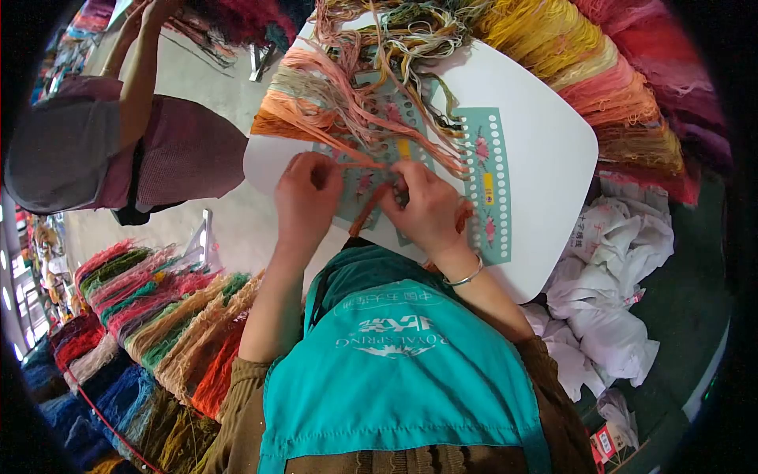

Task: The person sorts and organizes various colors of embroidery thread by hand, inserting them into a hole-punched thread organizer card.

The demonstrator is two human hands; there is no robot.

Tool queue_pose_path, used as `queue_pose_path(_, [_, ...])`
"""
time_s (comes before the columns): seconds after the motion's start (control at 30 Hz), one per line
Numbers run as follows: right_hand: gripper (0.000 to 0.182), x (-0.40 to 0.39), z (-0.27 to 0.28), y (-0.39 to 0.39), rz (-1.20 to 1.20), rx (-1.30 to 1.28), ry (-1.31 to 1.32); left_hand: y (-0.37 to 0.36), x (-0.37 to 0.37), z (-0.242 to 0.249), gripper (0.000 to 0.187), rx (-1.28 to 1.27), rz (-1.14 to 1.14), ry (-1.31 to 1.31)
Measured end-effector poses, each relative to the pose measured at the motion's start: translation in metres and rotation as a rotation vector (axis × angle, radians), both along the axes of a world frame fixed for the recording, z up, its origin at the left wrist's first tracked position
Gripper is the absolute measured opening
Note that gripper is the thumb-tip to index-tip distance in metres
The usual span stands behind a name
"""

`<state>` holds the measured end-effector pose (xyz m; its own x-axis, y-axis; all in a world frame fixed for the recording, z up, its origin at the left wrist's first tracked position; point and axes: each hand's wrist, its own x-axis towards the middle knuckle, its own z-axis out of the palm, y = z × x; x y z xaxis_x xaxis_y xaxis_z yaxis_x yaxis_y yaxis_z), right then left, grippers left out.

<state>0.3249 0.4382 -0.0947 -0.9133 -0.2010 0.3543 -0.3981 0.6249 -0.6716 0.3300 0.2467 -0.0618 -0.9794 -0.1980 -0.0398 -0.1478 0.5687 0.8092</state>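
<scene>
A short stretch of salmon embroidery thread (363, 164) runs taut between my two hands over the white table (549, 130). My left hand (306, 197) is closed on one end of it, fingers curled in. My right hand (426, 204) pinches the other end, and a rust-brown strand (368, 212) hangs beside its fingers. Under my hands lie teal thread cards (363, 197) with punched holes and flower prints, partly hidden. Another teal card (496, 229) lies to the right, with threads looped at its upper left edge.
Tangled multicoloured threads (410, 39) cover the table's far side. Yellow and pink skeins (584, 55) hang at the upper right. White plastic bags (608, 292) are heaped at the right. More skeins (181, 316) hang at the lower left. Another person (126, 150) bends nearby at the left.
</scene>
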Motion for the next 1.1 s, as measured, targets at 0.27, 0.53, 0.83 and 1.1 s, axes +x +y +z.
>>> queue_pose_path(0.27, [0.033,-0.001,0.007,0.001,0.019,0.004,-0.029,0.004,-0.001,-0.008,0.004,0.920,0.114,-0.264])
queue_pose_path(0.53, [0.031,-0.003,0.006,-0.003,0.020,0.077,-0.016,0.006,0.001,0.009,0.012,1.027,0.090,-0.348])
queue_pose_path(0.83, [0.040,0.000,0.005,-0.005,-0.020,0.117,-0.151,-0.151,0.034,0.058,0.014,0.923,0.257,0.177])
queue_pose_path(1.1, [0.036,-0.005,0.001,-0.007,-0.079,0.076,-0.038,-0.410,0.214,0.160,0.018,-0.702,1.171,0.763])
